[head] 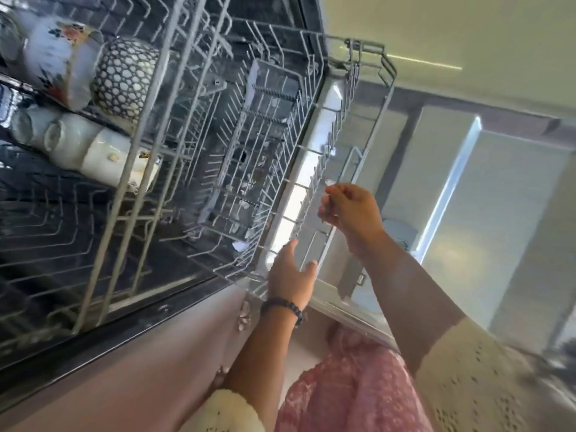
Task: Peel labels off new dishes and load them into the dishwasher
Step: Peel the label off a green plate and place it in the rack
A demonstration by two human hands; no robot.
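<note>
grey wire dishwasher rack pulled out, patterned cups far left, left hand fingers spread loose at rack edge, right hand fingers curled, grasp unclear

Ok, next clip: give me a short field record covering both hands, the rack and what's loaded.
left hand: open, at the front edge of the lower rack
right hand: fingers curled at the rack's front rail; blurred, grip unclear
rack: pulled out
loaded: floral mug, dotted mug, white mugs, far left
view: tilted, motion-blurred
</note>
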